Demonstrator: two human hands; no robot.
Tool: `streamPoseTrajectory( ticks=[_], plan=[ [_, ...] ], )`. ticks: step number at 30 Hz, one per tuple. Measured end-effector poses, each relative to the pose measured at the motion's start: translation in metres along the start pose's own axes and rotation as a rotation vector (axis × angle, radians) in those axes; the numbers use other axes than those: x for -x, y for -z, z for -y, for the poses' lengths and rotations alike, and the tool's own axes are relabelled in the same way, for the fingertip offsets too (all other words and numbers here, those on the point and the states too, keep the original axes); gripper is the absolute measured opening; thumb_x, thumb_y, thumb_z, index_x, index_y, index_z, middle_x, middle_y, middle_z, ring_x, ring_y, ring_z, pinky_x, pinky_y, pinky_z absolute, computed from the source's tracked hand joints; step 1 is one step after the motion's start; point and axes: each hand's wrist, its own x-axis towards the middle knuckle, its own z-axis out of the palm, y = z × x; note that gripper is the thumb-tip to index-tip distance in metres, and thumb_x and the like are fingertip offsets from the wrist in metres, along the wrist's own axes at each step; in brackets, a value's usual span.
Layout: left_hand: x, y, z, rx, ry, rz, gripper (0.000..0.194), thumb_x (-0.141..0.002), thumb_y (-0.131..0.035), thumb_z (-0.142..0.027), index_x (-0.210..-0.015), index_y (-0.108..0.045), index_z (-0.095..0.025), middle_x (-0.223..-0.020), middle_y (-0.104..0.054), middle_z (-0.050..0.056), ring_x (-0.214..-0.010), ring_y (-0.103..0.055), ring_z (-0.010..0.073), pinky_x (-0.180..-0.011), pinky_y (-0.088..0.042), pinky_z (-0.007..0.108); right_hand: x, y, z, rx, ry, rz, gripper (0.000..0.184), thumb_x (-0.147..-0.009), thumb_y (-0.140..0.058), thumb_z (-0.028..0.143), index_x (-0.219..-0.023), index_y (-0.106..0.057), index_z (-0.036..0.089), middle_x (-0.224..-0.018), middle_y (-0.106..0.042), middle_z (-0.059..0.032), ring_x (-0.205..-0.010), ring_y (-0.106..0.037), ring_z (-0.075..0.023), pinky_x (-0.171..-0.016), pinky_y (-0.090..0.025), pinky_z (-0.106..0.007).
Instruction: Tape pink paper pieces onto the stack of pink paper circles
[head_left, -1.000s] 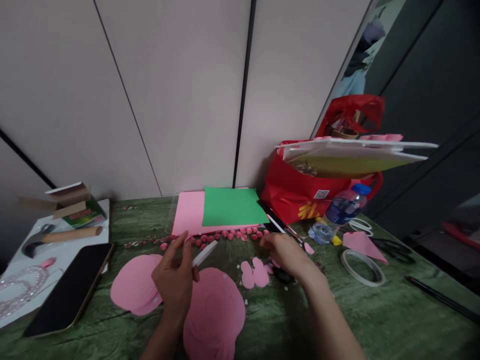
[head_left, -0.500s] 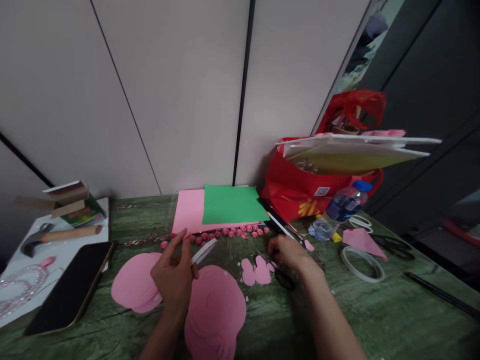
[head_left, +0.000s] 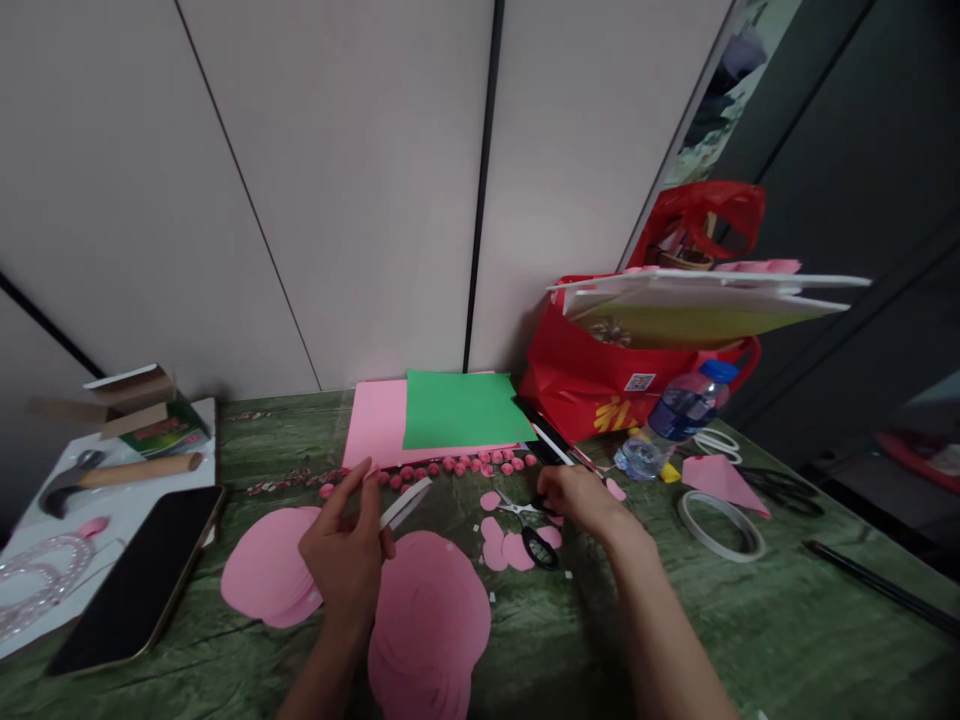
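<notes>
My left hand [head_left: 345, 545] is raised over the table, thumb and forefinger pinched around a small pink paper piece [head_left: 370, 472]. A white strip-like object [head_left: 406, 504] juts out from behind its fingers; its kind is unclear. Small scissors [head_left: 537, 543] with black handles lie with blades apart over several small pink paper cutouts [head_left: 517, 550]. My right hand [head_left: 574, 495] has curled fingers at their upper handle loop, which it partly hides. Stacks of larger pink paper cutouts [head_left: 431, 620] lie beside and below my left hand.
Pink rolled pieces [head_left: 450, 464] form a row before green paper [head_left: 465, 410]. A red bag [head_left: 570, 380], water bottle [head_left: 675, 420] and tape roll [head_left: 684, 525] stand or lie right. At left are a phone [head_left: 142, 575], hammer [head_left: 139, 470] and opened box [head_left: 161, 420].
The scissors have swung left and their blades are now apart, with more of them showing beside my right hand. My left hand has hardly moved. The view has shifted slightly.
</notes>
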Motion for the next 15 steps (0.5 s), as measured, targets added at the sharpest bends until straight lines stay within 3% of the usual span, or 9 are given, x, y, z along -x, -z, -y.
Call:
streamPoseTrajectory(
  ticks=[4, 10, 15],
  plan=[
    [0.0, 0.0, -0.001, 0.0, 0.006, -0.001, 0.037, -0.068, -0.064, -0.036, -0.1, -0.067, -0.019, -0.029, -0.045, -0.01, -0.023, -0.037, 0.0047, -0.025, -0.028, 0.013, -0.003, -0.006, 0.0, 0.017, -0.004, 0.009, 0.027, -0.059, -0.06, 0.002, -0.08, -0.067, 0.018, -0.083, -0.068, -0.0045, -0.079, -0.06, -0.0174, -0.061, -0.034, -0.022],
    [0.001, 0.001, -0.001, -0.04, 0.006, 0.006, 0.038, -0.068, -0.063, -0.037, -0.1, -0.067, -0.019, -0.026, -0.041, -0.011, -0.023, -0.038, 0.006, -0.026, -0.03, 0.014, -0.008, -0.011, -0.003, 0.016, -0.002, -0.022, 0.024, -0.06, -0.063, 0.005, -0.079, -0.066, 0.019, -0.088, -0.065, -0.004, -0.083, -0.058, -0.0176, -0.064, -0.033, -0.023],
    [-0.001, 0.001, 0.001, -0.039, -0.008, -0.016, 0.036, -0.069, -0.063, -0.036, -0.1, -0.067, -0.019, -0.044, -0.058, -0.007, -0.024, -0.041, 0.0046, -0.026, -0.03, 0.015, -0.008, -0.011, -0.004, -0.024, 0.04, -0.042, 0.019, -0.06, -0.061, 0.004, -0.072, -0.064, 0.018, -0.073, -0.065, -0.0013, -0.074, -0.059, -0.0163, -0.06, -0.032, -0.022]
  ],
)
